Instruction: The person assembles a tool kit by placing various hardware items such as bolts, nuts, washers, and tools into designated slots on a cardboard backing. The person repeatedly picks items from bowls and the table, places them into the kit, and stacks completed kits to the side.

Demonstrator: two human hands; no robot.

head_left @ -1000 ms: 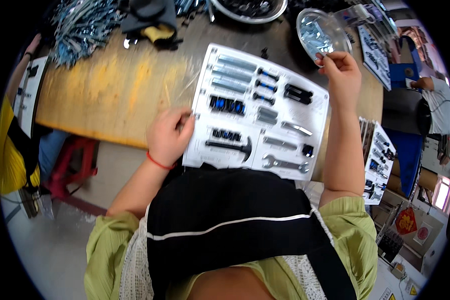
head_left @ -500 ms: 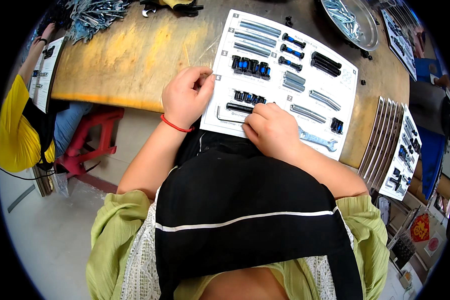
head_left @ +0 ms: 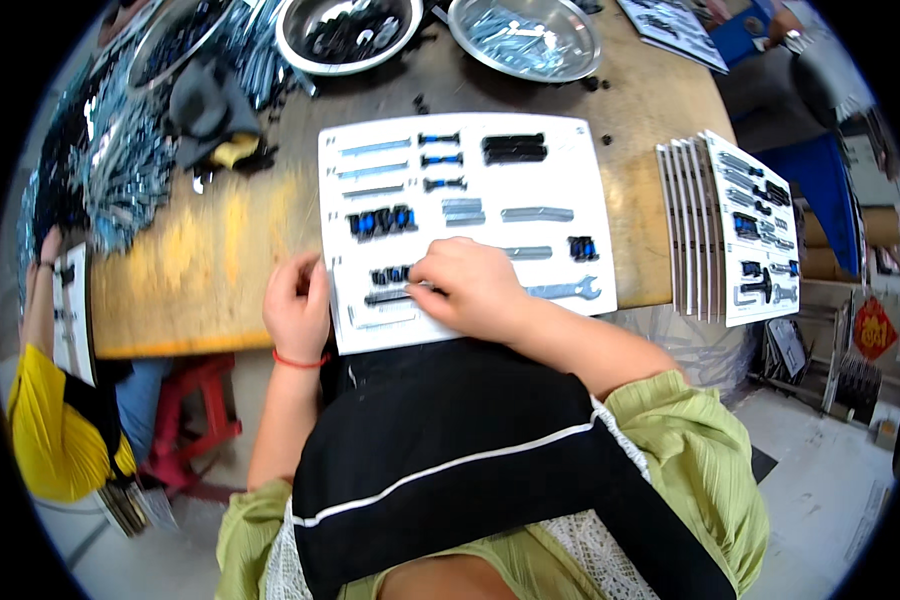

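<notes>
A white parts card [head_left: 560, 150] lies on the bench in front of me, carrying rows of silver rods, dark bolts with blue bands and a silver wrench [head_left: 570, 289]. My right hand [head_left: 470, 288] rests over its lower middle, thumb and fingers drawn together at the right end of a black rod [head_left: 385, 298]. Just above that rod sits a row of short dark bolts [head_left: 390, 274], partly covered by the fingers. An L-shaped hex key [head_left: 382, 320] lies below. Beside the card's left edge, my left hand [head_left: 298, 308] has curled fingers; whatever they may hold is hidden.
Metal bowls of black parts [head_left: 350, 68] and silver bolts [head_left: 525, 76] stand at the back. Several similar cards [head_left: 755, 230] stand in a row on the right. Loose metal parts [head_left: 125, 180] are heaped at left, where a person in a yellow sleeve [head_left: 55, 430] works.
The view has shifted, so the card appears more level and the bowls show more fully. My right hand has moved leftward over the card to the black rod. My left hand stays by its left edge.
</notes>
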